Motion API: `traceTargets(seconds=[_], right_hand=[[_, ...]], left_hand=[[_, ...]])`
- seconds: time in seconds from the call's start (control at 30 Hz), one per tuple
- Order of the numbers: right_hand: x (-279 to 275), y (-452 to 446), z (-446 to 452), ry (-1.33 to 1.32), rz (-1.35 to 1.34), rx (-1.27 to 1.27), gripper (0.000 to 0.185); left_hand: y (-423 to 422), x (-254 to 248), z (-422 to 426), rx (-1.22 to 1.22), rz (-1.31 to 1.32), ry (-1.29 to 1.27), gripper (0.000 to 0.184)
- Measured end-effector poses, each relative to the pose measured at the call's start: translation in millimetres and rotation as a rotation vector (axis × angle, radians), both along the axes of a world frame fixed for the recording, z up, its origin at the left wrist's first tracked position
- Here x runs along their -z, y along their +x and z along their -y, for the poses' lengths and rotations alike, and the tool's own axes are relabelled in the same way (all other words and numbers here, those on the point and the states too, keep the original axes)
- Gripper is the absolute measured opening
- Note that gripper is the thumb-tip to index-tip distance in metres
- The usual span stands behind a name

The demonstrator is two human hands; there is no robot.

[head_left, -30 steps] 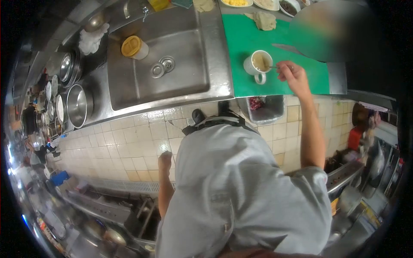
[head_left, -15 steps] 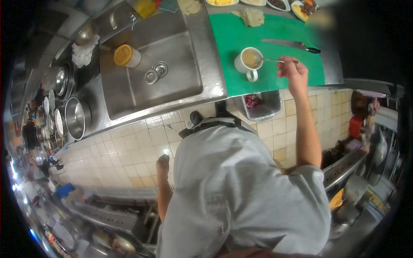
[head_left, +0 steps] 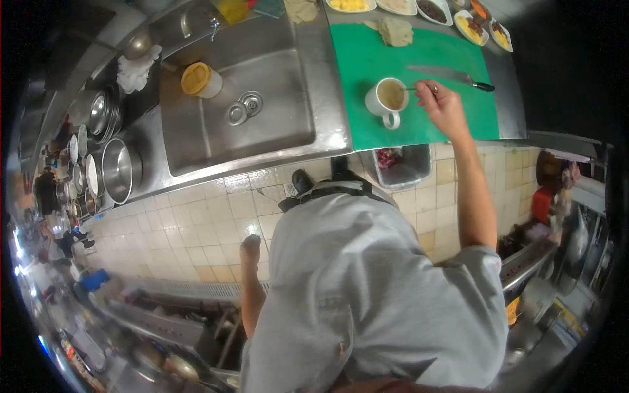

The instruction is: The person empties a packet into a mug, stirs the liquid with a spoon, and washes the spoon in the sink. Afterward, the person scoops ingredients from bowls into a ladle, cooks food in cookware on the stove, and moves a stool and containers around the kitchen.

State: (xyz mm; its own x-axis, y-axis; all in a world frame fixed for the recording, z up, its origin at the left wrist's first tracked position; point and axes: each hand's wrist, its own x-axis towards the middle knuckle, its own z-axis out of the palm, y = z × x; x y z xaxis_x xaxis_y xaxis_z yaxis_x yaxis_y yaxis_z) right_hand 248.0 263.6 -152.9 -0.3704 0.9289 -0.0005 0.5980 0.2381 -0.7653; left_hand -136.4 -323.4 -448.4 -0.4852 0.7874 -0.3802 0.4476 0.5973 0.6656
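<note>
My right hand [head_left: 443, 107] pinches the handle of a metal spoon [head_left: 409, 89], whose bowl end is down in a white mug [head_left: 377, 103]. Inside the mug is a pale yellowish liquid [head_left: 392, 96]. The mug stands upright on a green cutting board [head_left: 357, 62], its handle facing me. Beyond my right hand, a knife [head_left: 445, 72] with a black handle lies on the board. A crumpled beige cloth [head_left: 396, 32] rests at the board's far edge. My left hand [head_left: 249, 251] hangs low at my side over the tiled floor, its fingers hidden from this angle.
Left of the board is a steel sink [head_left: 262, 65] with a yellow-lidded container [head_left: 202, 80] in it. Several small dishes of food [head_left: 472, 28] line the back. Below the counter stands a grey bin [head_left: 407, 175]. Steel bowls [head_left: 120, 171] sit at far left.
The view has shifted slightly, so the counter appears a little farther right. My right hand has come closer to the mug, and the spoon stands steeper in it.
</note>
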Motion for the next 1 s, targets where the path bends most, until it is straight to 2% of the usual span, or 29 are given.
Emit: traceTargets(seconds=[0.1,0.23,0.3,0.33,0.43,0.5,0.53,0.6,0.63,0.73,0.77,0.8,0.87,0.9,1.0], right_hand=[[7,-2,-3,0.016,-0.064,-0.101,0.031],[-18,2,-3,-0.091,0.015,-0.256,0.03],[-25,9,-8,-0.134,0.085,-0.283,0.031],[-22,12,-11,-0.103,0.081,-0.269,0.031],[-14,14,-20,-0.028,0.04,-0.238,0.031],[-13,7,-22,-0.03,0.058,-0.217,0.029],[-13,4,-21,-0.046,0.066,-0.262,0.027],[-15,4,-16,-0.037,0.096,-0.346,0.025],[-11,6,-16,-0.014,0.068,-0.374,0.025],[-34,3,-14,-0.045,0.124,-0.378,0.023],[-30,7,-13,-0.065,0.117,-0.338,0.023],[-27,10,-14,-0.036,0.104,-0.34,0.023],[-23,6,-15,-0.037,0.033,-0.245,0.022],[-23,-1,-12,-0.031,0.031,-0.248,0.022],[-25,-16,0,-0.072,0.074,-0.172,0.024]], left_hand=[[7,-17,-10,-0.136,0.12,-0.039,0.022],[7,-62,-51,-0.115,0.02,-0.211,0.023],[16,-93,-82,-0.377,0.151,-0.165,0.029],[13,-102,-92,-0.428,0.119,-0.146,0.029],[0,-136,-136,-0.405,0.06,-0.114,0.038],[-6,-177,-173,-0.418,0.18,-0.036,0.043],[-14,-185,-184,-0.446,0.15,0.008,0.043],[-36,-200,-206,-0.332,0.2,0.003,0.047],[-48,-207,-220,-0.307,0.139,0.027,0.046],[-97,-189,-251,-0.219,0.114,0.117,0.044],[-97,-230,-274,-0.282,0.231,0.103,0.046],[-116,-226,-284,-0.235,0.202,0.123,0.047],[-140,-254,-316,-0.164,0.12,0.087,0.049],[-160,-238,-327,-0.131,0.09,0.138,0.05],[-200,-239,-371,-0.171,0.114,0.221,0.052]])
